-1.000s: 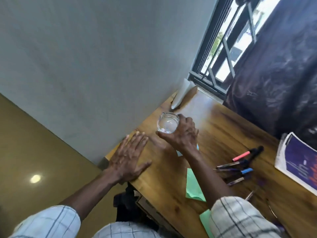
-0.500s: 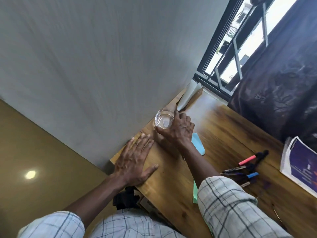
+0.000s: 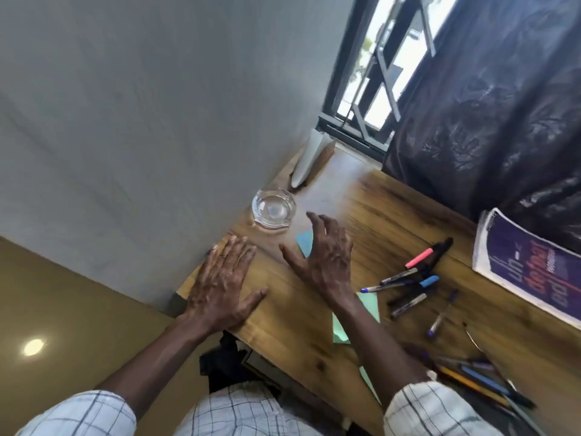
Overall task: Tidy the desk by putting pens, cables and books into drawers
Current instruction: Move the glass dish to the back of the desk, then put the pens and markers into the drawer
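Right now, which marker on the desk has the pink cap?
The marker at the pile's far end, pointing toward the book; the others show blue or purple caps.

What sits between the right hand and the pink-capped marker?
In the head view, only bare wooden desk separates the right hand from the pink-capped marker.
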